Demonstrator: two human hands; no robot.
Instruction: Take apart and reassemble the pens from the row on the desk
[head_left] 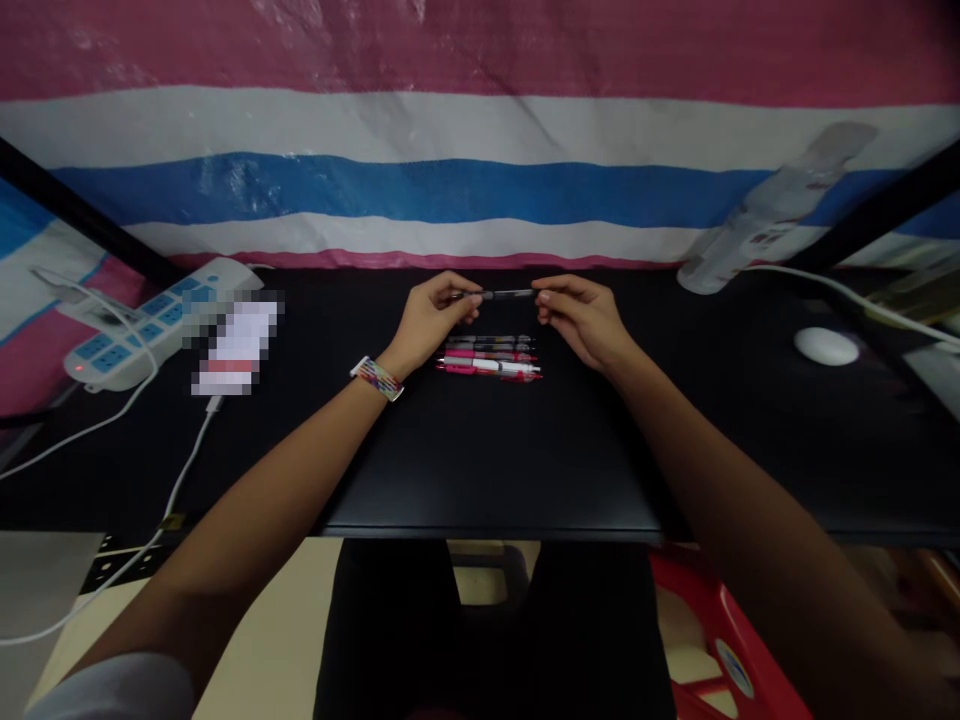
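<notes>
A dark pen [504, 294] is held level above the black desk [480, 460], between both hands. My left hand [431, 315] pinches its left end, and a colourful woven band is on that wrist. My right hand [581, 315] pinches the pen's right end. Just below the hands, several pens [491, 357] lie side by side in a row on the desk, black ones at the back, pink and white ones nearer me.
A white power strip [142, 330] with blue sockets and white cables lies at the left, next to a blurred phone [236, 350]. A second white power strip [772, 215] leans at the back right, near a white mouse [825, 346]. A red stool [720, 640] stands below the desk's front edge.
</notes>
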